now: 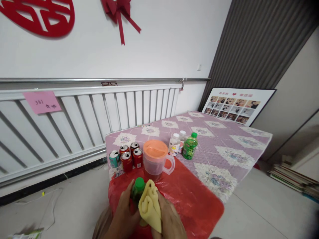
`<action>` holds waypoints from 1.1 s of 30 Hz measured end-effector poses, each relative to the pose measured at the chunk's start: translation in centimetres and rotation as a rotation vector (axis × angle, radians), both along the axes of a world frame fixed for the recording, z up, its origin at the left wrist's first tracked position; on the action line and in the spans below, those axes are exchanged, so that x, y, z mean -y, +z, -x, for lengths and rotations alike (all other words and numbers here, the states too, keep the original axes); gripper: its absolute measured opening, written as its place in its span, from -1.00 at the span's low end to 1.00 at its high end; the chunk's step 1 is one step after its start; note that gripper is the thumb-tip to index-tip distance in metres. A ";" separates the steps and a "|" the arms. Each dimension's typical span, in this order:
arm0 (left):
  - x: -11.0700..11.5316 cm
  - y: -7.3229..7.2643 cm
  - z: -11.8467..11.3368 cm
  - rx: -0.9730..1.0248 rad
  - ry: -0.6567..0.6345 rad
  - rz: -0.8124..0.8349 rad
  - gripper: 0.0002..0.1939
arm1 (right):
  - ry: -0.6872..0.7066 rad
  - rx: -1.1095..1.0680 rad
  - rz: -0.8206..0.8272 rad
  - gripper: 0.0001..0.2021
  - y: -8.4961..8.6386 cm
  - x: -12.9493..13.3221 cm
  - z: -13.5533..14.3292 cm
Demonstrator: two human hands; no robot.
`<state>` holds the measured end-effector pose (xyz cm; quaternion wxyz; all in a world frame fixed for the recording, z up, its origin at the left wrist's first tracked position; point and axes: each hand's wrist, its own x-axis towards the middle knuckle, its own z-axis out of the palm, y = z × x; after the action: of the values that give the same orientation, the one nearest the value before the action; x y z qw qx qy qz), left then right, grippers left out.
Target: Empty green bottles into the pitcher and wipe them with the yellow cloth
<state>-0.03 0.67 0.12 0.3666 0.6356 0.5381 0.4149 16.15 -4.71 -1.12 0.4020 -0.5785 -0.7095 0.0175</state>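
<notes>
My left hand (126, 209) is wrapped round a green bottle (138, 188) with a green cap, upright near the front of the red plastic sheet (196, 202). In my right hand (170, 215) is a folded yellow cloth (151, 207), close against the bottle's right side. The cloth and fingers hide much of the bottle's lower part. Just beyond them stands a clear plastic pitcher (153, 166) with an orange lid (155, 148) and some brownish liquid at the bottom.
Left of the pitcher are several opened drink cans, red ones (127, 162) and a teal one (115, 159). Behind it to the right stand two white-capped bottles (174, 145) and another green bottle (190, 146). A patterned cloth covers the table (206, 132); a radiator (84, 116) runs behind.
</notes>
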 end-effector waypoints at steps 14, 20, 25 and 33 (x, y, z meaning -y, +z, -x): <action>-0.2 0.4 0.1 0.096 0.119 -0.003 -0.39 | 0.007 0.039 0.042 -0.18 -0.6 0.7 1.0; -0.4 -0.1 -0.1 0.187 0.078 0.015 -0.46 | 0.016 0.053 0.051 -0.18 -0.9 0.8 1.2; -0.3 -0.7 -0.1 0.229 -0.034 0.034 -0.37 | 0.019 0.034 0.075 -0.19 -0.5 0.4 0.3; 0.4 1.3 0.4 0.179 -0.041 0.142 -0.44 | -0.004 0.031 0.067 -0.20 -0.1 0.3 -0.1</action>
<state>-0.42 0.26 1.41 0.4654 0.5793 0.5182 0.4233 16.29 -4.98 -1.22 0.3717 -0.5931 -0.7135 0.0314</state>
